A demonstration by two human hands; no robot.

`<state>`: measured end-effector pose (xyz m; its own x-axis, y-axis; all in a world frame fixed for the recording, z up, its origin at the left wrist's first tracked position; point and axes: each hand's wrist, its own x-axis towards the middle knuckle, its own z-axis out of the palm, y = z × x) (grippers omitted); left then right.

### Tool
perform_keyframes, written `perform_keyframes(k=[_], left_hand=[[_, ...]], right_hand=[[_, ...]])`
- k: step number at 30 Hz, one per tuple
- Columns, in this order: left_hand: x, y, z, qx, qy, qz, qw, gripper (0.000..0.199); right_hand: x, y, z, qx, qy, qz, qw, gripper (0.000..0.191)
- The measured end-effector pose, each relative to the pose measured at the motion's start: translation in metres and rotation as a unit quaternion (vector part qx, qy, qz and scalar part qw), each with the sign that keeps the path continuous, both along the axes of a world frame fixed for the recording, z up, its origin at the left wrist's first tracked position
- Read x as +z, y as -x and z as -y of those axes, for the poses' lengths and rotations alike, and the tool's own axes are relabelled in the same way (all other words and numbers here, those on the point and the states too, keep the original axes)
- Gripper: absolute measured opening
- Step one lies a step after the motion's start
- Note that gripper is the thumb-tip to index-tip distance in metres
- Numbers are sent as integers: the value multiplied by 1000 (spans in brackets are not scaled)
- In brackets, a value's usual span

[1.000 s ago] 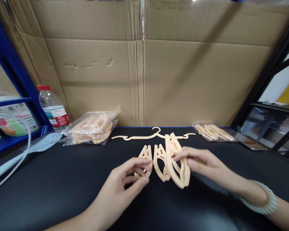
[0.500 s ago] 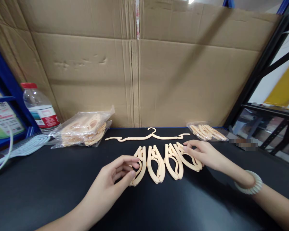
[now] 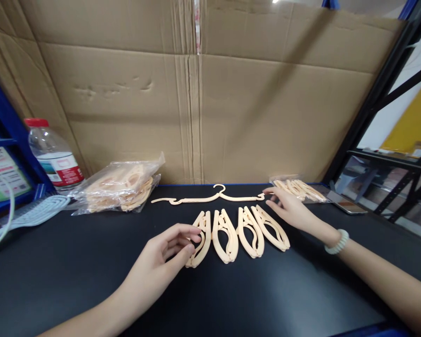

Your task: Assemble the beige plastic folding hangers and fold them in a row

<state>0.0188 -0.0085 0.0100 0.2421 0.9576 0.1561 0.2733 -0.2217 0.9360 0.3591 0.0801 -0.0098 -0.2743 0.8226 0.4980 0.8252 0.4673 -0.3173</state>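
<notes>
An unfolded cream hanger (image 3: 199, 200) with its hook pointing away lies across the black table. In front of it, several folded hangers stand out in a fanned row, among them the leftmost folded hanger (image 3: 206, 243) and the rightmost folded hanger (image 3: 282, 238). My left hand (image 3: 164, 252) is beside the leftmost one, thumb and fingers loosely curved and apart, the fingertips over its left edge; whether they touch it I cannot tell. My right hand (image 3: 289, 206), fingers apart, reaches to the right end of the unfolded hanger, and its fingertips partly cover that end.
Bagged hangers (image 3: 126, 185) lie at the back left, near a bottle with a red cap (image 3: 59, 164) and a pale blue brush (image 3: 45, 210). Another bag of hangers (image 3: 301, 189) and a phone (image 3: 349, 205) lie at the back right. A cardboard wall (image 3: 284, 117) closes off the rear.
My right hand has left the rightmost folded hanger and moved back to the unfolded hanger's right end. My left hand stays by the leftmost folded hanger. The view has shifted slightly.
</notes>
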Motion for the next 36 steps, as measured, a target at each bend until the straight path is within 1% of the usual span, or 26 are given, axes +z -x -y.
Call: perform_keyframes(k=[1, 3, 5, 7, 10, 13, 20, 26, 28, 30, 33, 36], left_hand=[[0, 0, -1, 1, -2, -3, 1000, 23], [1, -1, -1, 2, 0, -4, 1000, 23], [2, -1, -2, 4, 1, 5, 1000, 22], [3, 0, -2, 8, -5, 18, 1000, 20], [5, 2, -2, 17, -18, 28, 999, 17], [5, 3, -1, 27, -16, 33, 999, 17], [6, 4, 0, 22, -12, 55, 998, 17], [4, 7, 0, 19, -13, 52, 998, 16], [4, 7, -1, 21, -19, 52, 998, 16], [5, 8, -2, 22, -24, 51, 998, 16], [6, 10, -4, 35, -25, 49, 998, 17], [7, 13, -8, 64, -22, 55, 996, 20]], right_hand=[[-5, -4, -9, 20, -21, 17, 999, 32], [-14, -9, -25, 60, -29, 54, 996, 36], [-19, -12, -34, 81, -21, 70, 994, 32], [-20, -12, -36, 87, -13, 69, 994, 27], [-15, -10, -30, 81, -8, 65, 995, 21], [-12, -8, -26, 76, -5, 57, 995, 17], [-16, -9, -27, 75, -12, 30, 997, 16], [-15, -12, -23, 38, 27, -4, 999, 14], [-15, -13, -22, 29, 17, -16, 999, 12], [-15, -15, -21, 21, -2, -29, 999, 18], [-9, -17, -16, 9, -17, -26, 999, 25], [3, -18, -8, -7, -32, -17, 999, 21]])
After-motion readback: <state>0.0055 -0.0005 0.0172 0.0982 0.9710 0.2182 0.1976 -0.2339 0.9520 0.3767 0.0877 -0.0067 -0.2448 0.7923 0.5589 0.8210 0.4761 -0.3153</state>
